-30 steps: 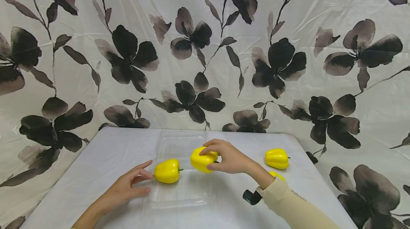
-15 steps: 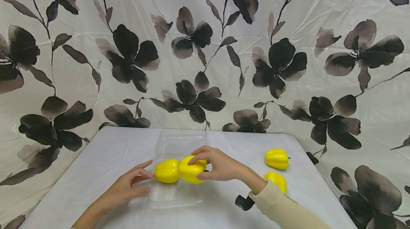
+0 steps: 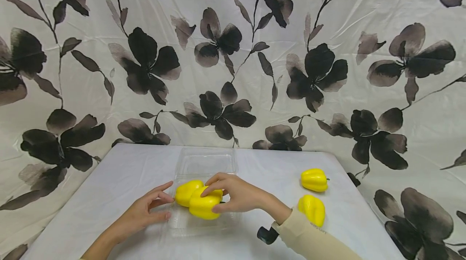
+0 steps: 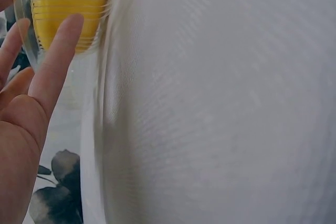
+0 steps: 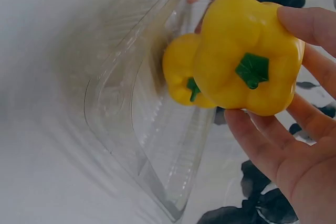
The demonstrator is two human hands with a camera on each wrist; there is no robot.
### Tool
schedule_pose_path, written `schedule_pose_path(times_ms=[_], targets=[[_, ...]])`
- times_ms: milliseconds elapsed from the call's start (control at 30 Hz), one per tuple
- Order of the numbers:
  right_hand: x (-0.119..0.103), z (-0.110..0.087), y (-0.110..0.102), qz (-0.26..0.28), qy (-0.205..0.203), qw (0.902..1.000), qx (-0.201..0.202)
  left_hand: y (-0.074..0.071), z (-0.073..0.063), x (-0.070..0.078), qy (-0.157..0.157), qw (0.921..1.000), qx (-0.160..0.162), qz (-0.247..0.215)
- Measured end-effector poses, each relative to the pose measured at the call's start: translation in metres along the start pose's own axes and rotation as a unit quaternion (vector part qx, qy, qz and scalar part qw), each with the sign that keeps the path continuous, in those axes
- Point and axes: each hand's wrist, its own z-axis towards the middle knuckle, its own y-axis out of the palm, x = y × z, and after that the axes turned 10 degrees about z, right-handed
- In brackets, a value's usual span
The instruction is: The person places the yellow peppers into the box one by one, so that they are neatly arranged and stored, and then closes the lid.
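In the head view a clear plastic clamshell box (image 3: 178,221) lies unfolded on the table. One yellow bell pepper (image 3: 184,193) sits in its near half, toward the left wall. My right hand (image 3: 238,193) grips a second bell pepper (image 3: 204,204) over that half, overlapping the first in view. The right wrist view shows this pepper's green stem (image 5: 253,70) facing the camera, thumb and fingers around its sides. At the box's left side rests my left hand (image 3: 143,211), its fingers extended. In the left wrist view a fingertip lies against the ribbed wall, with yellow behind it.
Two more yellow bell peppers (image 3: 314,180) (image 3: 312,210) lie on the right of the white-covered table (image 3: 269,167), the nearer one beside my right sleeve. The box's lid half (image 3: 207,163) lies flat toward the back. A black wrist device (image 3: 267,235) hangs under my right wrist.
My right hand has carried its bell pepper left and toward me, from beside the first pepper to in front of it. My left hand and the box have stayed put.
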Motion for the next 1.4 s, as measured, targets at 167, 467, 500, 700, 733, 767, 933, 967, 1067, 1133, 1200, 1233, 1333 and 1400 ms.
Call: schedule_pose_path(times_ms=[167,467,500,700,733,767,933,967,1067,1133,1200,1233,1333,1400], targets=[[0.000,0.006,0.005,0.008,-0.008,0.9999,-0.008,0.000,0.001,0.000,0.000,1.0000,0.004,0.007],[0.003,0.016,0.015,0.015,-0.015,0.9996,-0.017,0.000,0.001,0.001,-0.007,0.9998,0.005,0.015],[0.003,0.018,0.017,0.015,-0.016,0.9996,-0.018,0.000,0.001,0.001,-0.007,0.9998,0.005,0.016],[0.006,0.022,0.023,0.019,-0.017,0.9994,-0.024,0.000,0.001,0.000,-0.002,0.9999,0.002,0.013],[0.006,0.023,0.024,0.020,-0.017,0.9993,-0.025,0.000,0.001,0.000,-0.002,0.9999,0.002,0.013],[0.007,0.023,0.024,0.021,-0.017,0.9993,-0.026,0.000,0.001,-0.001,-0.001,0.9999,0.001,0.011],[0.008,0.026,0.026,0.018,-0.018,0.9992,-0.030,0.000,0.000,0.000,0.001,0.9999,0.001,0.011],[0.009,0.027,0.027,0.017,-0.018,0.9992,-0.031,-0.001,0.000,0.000,0.001,0.9999,0.001,0.012],[0.010,0.028,0.028,0.017,-0.018,0.9992,-0.032,-0.001,0.000,0.001,0.001,0.9999,0.002,0.015],[0.011,0.029,0.029,0.019,-0.016,0.9992,-0.032,0.000,0.000,0.001,0.001,0.9999,0.001,0.017],[0.012,0.029,0.030,0.023,-0.015,0.9991,-0.033,0.000,-0.001,0.001,0.001,0.9998,0.001,0.019],[0.012,0.030,0.031,0.024,-0.014,0.9990,-0.034,0.000,-0.001,0.001,0.002,0.9998,0.001,0.019],[0.014,0.031,0.032,0.027,-0.012,0.9989,-0.037,0.000,-0.001,0.001,0.002,0.9998,-0.001,0.018],[0.014,0.032,0.033,0.027,-0.010,0.9989,-0.038,0.000,-0.001,0.000,0.002,0.9998,-0.001,0.018]])
